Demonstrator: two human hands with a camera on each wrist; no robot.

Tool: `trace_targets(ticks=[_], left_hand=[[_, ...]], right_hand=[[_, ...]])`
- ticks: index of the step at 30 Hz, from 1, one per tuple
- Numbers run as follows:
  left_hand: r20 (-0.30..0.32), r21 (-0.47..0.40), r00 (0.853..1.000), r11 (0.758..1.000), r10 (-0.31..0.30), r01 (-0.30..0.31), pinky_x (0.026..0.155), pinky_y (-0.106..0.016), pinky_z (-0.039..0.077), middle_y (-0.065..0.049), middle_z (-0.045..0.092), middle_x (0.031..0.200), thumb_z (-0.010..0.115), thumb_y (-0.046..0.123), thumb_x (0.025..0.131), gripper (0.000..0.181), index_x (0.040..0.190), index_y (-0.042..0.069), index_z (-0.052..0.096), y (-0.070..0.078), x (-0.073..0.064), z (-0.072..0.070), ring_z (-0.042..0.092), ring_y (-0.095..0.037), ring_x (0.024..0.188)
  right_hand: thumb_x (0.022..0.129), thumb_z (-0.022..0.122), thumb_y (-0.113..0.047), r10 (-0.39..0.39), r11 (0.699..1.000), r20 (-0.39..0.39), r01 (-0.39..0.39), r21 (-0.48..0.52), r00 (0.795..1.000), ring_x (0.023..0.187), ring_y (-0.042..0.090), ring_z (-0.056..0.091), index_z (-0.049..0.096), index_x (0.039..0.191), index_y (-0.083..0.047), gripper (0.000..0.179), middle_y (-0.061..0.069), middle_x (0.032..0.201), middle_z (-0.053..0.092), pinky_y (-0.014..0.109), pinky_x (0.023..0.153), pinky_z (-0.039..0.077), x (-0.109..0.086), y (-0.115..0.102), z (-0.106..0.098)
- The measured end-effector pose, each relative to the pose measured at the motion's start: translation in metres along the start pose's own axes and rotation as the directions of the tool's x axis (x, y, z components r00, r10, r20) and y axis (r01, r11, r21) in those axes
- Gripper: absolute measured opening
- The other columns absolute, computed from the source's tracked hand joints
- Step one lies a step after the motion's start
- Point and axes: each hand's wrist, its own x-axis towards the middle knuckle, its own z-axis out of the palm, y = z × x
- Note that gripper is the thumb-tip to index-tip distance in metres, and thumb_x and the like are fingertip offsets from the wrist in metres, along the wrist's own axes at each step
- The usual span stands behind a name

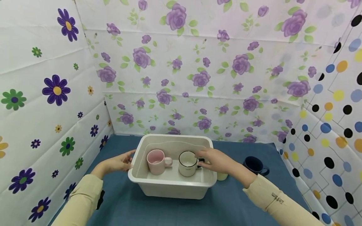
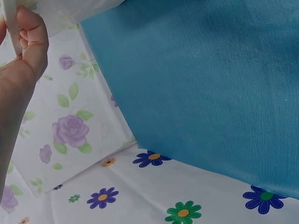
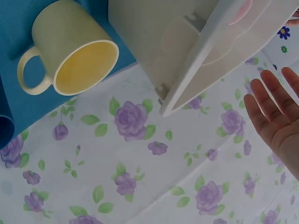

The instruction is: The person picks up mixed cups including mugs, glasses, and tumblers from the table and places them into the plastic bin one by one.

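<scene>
While the left grip point(image 1: 122, 161) pinches the left rim of the bin point(image 1: 175, 190), the right grip point(image 1: 215, 160) hangs over the right end, fingers extended and loosely parted, apparently holding nothing. White mug point(image 1: 186, 170) upright inside the bin, just left of and below the right grip, the nearer hand; black handle point(image 1: 201, 159) points toward it. Contact there: cannot tell. Pink mug point(image 1: 156, 166) farther left.

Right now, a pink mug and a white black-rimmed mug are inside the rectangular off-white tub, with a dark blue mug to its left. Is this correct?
No: the dark blue mug is to the tub's right, as the head view shows. The pink mug and white mug are inside.
</scene>
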Motion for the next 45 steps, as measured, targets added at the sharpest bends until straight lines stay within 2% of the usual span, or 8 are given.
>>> trace_targets(ticks=[4,10,14,21,28,35,42,45], left_hand=[[0.004,-0.006,1.000,1.000,0.005,-0.005,0.076,-0.038,0.045,-0.016,0.042,0.103,0.053,0.011,0.086,0.077,0.141,0.006,-0.001,0.001,-0.001,-0.001,0.046,-0.019,0.086],[0.007,-0.007,1.000,1.000,0.006,-0.006,0.075,-0.038,0.045,-0.015,0.042,0.101,0.053,0.010,0.086,0.078,0.141,0.005,-0.001,0.000,-0.001,-0.003,0.045,-0.019,0.082],[0.011,-0.011,1.000,1.000,0.011,-0.011,0.075,-0.036,0.045,-0.015,0.042,0.102,0.053,0.010,0.086,0.077,0.141,0.005,-0.001,-0.004,0.000,-0.004,0.046,-0.019,0.083],[0.000,-0.017,1.000,1.000,0.017,-0.017,0.074,-0.035,0.045,-0.018,0.044,0.106,0.053,0.011,0.086,0.077,0.141,0.005,-0.001,-0.005,-0.004,-0.003,0.047,-0.020,0.085],[-0.004,-0.015,1.000,1.000,0.011,-0.011,0.074,-0.035,0.045,-0.016,0.044,0.103,0.053,0.012,0.087,0.077,0.141,0.006,-0.001,-0.003,-0.003,-0.002,0.046,-0.019,0.083],[0.004,-0.017,1.000,1.000,0.002,-0.002,0.074,-0.034,0.045,-0.016,0.045,0.105,0.053,0.012,0.087,0.077,0.141,0.006,-0.001,-0.003,0.000,-0.002,0.047,-0.019,0.084],[0.006,-0.004,1.000,1.000,0.012,-0.012,0.073,-0.035,0.045,-0.017,0.045,0.104,0.054,0.013,0.087,0.078,0.141,0.005,-0.001,-0.003,0.000,-0.001,0.047,-0.019,0.083],[0.013,-0.005,1.000,1.000,0.018,-0.018,0.074,-0.036,0.045,-0.017,0.044,0.103,0.053,0.012,0.087,0.078,0.141,0.004,-0.002,-0.003,0.000,-0.001,0.047,-0.019,0.084]], right_hand=[[0.086,0.056,-0.021,-0.015,1.000,-0.062,0.014,-0.021,0.998,0.080,0.006,0.055,0.059,0.106,-0.018,0.020,-0.004,0.095,0.059,0.021,0.064,0.045,-0.009,0.001,-0.002],[0.087,0.051,-0.010,0.011,1.000,-0.100,-0.013,-0.022,0.995,0.082,0.008,0.055,0.059,0.107,-0.018,0.023,-0.004,0.097,0.060,0.023,0.065,0.044,-0.023,0.009,-0.002],[0.087,0.052,-0.012,0.069,0.998,-0.103,-0.069,0.008,0.992,0.091,0.012,0.056,0.058,0.108,-0.019,0.022,-0.002,0.103,0.060,0.026,0.071,0.046,-0.033,0.017,-0.003],[0.090,0.048,-0.023,0.127,0.986,-0.098,-0.115,0.122,0.987,0.092,0.013,0.057,0.058,0.110,-0.017,0.023,-0.001,0.103,0.061,0.029,0.072,0.048,-0.044,0.033,-0.004],[0.090,0.048,-0.028,0.179,0.980,-0.092,-0.170,0.101,0.979,0.087,0.010,0.057,0.057,0.111,-0.019,0.025,-0.004,0.099,0.061,0.026,0.068,0.047,-0.057,0.046,0.003],[0.090,0.045,-0.036,0.220,0.971,-0.053,-0.213,0.108,0.974,0.091,0.015,0.057,0.057,0.112,-0.018,0.031,0.001,0.104,0.061,0.031,0.073,0.048,-0.067,0.057,0.011],[0.087,0.046,-0.043,0.243,0.966,-0.032,-0.239,0.103,0.969,0.093,0.018,0.056,0.057,0.110,-0.016,0.038,0.003,0.104,0.060,0.035,0.076,0.047,-0.069,0.073,0.019],[0.086,0.050,-0.041,0.265,0.959,-0.022,-0.261,0.105,0.964,0.094,0.018,0.056,0.058,0.110,-0.016,0.036,0.002,0.104,0.060,0.035,0.076,0.047,-0.068,0.078,0.022]])
